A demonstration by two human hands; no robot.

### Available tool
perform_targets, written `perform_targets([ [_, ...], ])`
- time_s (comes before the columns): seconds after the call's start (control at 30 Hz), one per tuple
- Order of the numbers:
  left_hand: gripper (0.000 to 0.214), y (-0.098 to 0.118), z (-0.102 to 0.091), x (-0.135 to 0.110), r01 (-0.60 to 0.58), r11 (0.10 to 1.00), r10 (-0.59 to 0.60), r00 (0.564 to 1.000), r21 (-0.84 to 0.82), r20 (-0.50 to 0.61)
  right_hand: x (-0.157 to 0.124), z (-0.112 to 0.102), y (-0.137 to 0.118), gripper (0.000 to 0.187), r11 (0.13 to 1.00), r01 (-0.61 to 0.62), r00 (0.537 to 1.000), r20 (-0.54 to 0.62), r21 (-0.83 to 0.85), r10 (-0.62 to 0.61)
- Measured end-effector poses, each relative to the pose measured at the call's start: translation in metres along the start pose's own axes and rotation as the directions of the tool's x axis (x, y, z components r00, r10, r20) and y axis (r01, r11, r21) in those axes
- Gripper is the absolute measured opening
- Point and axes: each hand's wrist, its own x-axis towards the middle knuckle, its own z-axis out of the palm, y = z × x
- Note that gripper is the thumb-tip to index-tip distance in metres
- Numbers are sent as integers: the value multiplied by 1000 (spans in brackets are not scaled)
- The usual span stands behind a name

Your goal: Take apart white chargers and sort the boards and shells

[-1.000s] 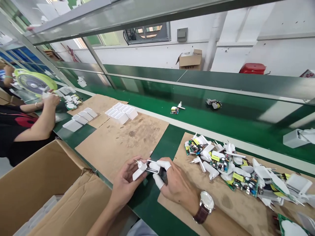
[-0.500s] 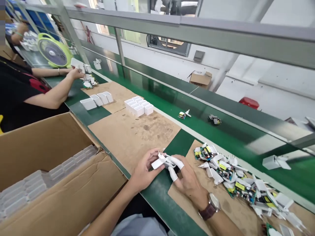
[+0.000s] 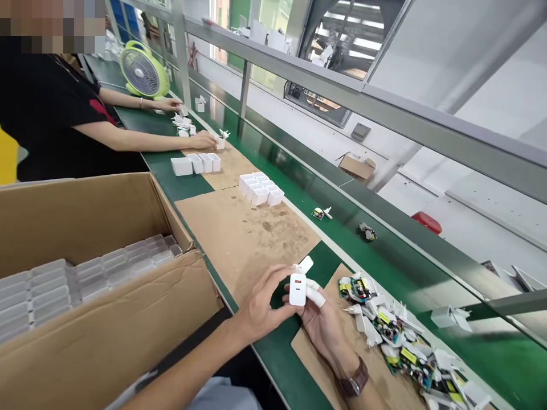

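Note:
Both my hands hold a white charger housing upright over the green bench edge, its port face toward me. My left hand grips it from the left with fingers curled round it. My right hand, with white finger cots and a wristwatch, supports it from behind and below. A pile of green circuit boards and white plug parts lies on cardboard just right of my hands.
An open cardboard box with clear plastic trays stands at my left. White housings sit in rows on a cardboard sheet ahead. Two loose parts lie on the green conveyor. A person in black works at the far left beside a green fan.
The housing has been turned upright in my hands, port face toward me. My view has swung left, showing more of the box and the person.

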Motion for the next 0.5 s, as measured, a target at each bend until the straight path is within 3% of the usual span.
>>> perform_targets([
  [0.23,60,1,2,3,-10,999,10,1000,37,4,0,-8,4,31,1000,-10,1000,14,-22,11],
  [0.33,60,-2,3,1,52,997,-54,998,60,25,0,-17,6,32,979,104,994,-12,-175,-107],
  [0.4,57,-3,4,1,116,988,-122,991,97,49,-1,-21,7,30,900,232,966,-21,-369,-257],
  [0.5,53,-4,2,2,165,969,-188,975,185,117,-4,-21,9,21,665,359,885,13,-655,-465],
])
